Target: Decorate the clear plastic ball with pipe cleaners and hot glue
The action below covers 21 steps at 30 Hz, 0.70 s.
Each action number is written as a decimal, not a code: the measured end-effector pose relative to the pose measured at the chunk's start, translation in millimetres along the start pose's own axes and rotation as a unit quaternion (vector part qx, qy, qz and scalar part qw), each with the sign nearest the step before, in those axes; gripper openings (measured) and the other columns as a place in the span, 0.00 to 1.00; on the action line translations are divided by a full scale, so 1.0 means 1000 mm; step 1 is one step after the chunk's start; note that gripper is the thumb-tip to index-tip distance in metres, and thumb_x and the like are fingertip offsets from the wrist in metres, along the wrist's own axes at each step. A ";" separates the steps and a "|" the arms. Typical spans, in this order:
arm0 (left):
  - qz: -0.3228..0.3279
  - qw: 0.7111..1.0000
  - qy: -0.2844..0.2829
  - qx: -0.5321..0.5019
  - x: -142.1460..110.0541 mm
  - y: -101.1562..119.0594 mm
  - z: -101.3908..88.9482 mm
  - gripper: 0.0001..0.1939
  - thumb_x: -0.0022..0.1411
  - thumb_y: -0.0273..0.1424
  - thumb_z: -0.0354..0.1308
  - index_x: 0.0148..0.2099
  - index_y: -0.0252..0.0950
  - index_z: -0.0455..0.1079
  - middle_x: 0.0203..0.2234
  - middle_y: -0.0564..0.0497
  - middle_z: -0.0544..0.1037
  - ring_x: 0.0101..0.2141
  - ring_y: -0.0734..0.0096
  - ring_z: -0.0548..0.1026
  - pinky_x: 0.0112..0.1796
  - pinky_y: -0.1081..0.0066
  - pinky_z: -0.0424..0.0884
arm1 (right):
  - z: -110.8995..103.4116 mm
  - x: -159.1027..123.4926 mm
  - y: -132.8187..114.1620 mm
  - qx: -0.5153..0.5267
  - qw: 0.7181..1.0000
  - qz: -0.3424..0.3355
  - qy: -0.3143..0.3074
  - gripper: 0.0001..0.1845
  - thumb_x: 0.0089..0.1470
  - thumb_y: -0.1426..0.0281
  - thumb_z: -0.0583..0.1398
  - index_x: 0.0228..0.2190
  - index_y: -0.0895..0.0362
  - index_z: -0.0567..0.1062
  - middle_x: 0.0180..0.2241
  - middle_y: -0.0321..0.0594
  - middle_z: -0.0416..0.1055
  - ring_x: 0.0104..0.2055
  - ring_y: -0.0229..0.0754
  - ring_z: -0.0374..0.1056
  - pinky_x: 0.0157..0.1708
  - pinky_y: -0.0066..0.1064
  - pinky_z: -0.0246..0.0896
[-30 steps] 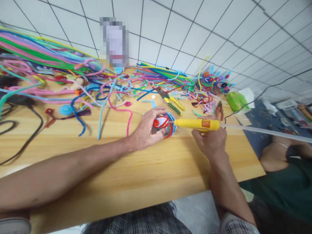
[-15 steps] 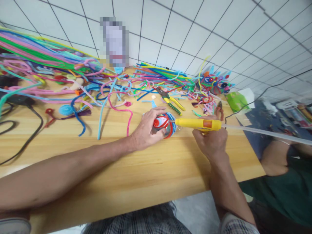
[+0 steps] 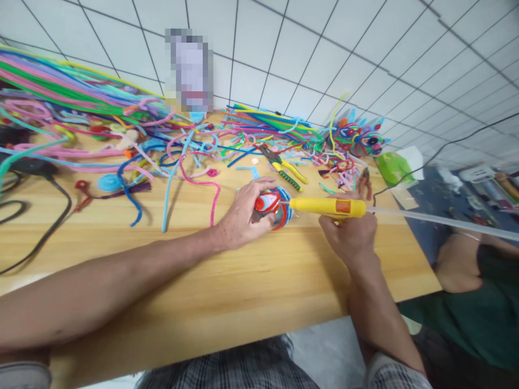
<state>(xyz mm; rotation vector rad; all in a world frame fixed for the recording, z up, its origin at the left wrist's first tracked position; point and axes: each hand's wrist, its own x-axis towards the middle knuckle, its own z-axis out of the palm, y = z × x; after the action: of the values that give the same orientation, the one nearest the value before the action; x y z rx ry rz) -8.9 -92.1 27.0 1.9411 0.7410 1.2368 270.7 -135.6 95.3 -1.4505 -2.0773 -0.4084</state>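
My left hand [image 3: 247, 219] is closed around a small craft figure [image 3: 285, 208] made of red, blue and light-blue pipe cleaners, holding it at the wooden table. Part of the figure is hidden by my fingers. In my right hand [image 3: 352, 235] is a yellow hot glue gun [image 3: 324, 207], gripped by its handle. Its nozzle points left and meets or nearly meets the red and light-blue part of the figure. A long translucent glue stick [image 3: 441, 220] sticks out of the gun's back end.
Yellow-and-green handled pliers [image 3: 286, 168] lie behind the figure, with orange-handled cutters [image 3: 366, 183] to the right. Pipe cleaners [image 3: 73, 89] cover the table's back. Finished-looking colourful figures [image 3: 359, 135] stand by the tiled wall. A black cable [image 3: 450, 143] crosses at right, where another person's arm [image 3: 460, 265] shows.
The glue gun and my right hand have shifted very slightly left. My left hand keeps its hold on the figure. The other person's arm at right has moved a little.
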 end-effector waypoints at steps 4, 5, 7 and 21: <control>0.001 1.000 -0.006 0.003 -0.001 0.000 0.000 0.26 0.71 0.38 0.64 0.67 0.40 0.65 0.69 0.35 0.71 0.71 0.43 0.71 0.70 0.40 0.67 | 0.001 -0.001 0.000 -0.007 1.000 -0.012 0.008 0.10 0.56 0.71 0.63 0.41 0.52 0.75 0.41 0.48 0.81 0.41 0.54 0.80 0.41 0.44 0.80; 0.000 1.000 -0.007 0.005 -0.001 0.000 0.001 0.26 0.71 0.38 0.64 0.67 0.40 0.65 0.69 0.35 0.71 0.71 0.44 0.71 0.70 0.40 0.67 | 0.001 -0.001 0.000 -0.008 1.000 -0.017 0.008 0.09 0.55 0.71 0.62 0.41 0.52 0.75 0.40 0.47 0.81 0.40 0.53 0.80 0.40 0.43 0.79; -0.004 1.000 -0.004 0.006 -0.001 -0.001 0.001 0.26 0.71 0.38 0.64 0.67 0.41 0.64 0.69 0.35 0.71 0.71 0.44 0.71 0.70 0.40 0.68 | 0.002 0.001 -0.001 -0.008 1.000 -0.022 0.010 0.09 0.55 0.71 0.62 0.40 0.52 0.74 0.40 0.45 0.81 0.39 0.52 0.80 0.38 0.41 0.79; -0.004 1.000 -0.012 0.007 -0.002 -0.004 -0.001 0.28 0.70 0.36 0.64 0.68 0.42 0.63 0.70 0.36 0.70 0.72 0.42 0.69 0.71 0.37 0.66 | -0.020 0.008 0.014 0.085 0.975 0.198 0.047 0.07 0.54 0.65 0.65 0.36 0.53 0.80 0.30 0.39 0.79 0.32 0.48 0.76 0.36 0.39 0.75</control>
<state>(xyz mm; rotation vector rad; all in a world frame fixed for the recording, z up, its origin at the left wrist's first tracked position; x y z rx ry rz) -11.1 -90.8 23.2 1.9596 0.7475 1.2038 287.0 -135.3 114.6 -1.6556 -1.6508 -0.1327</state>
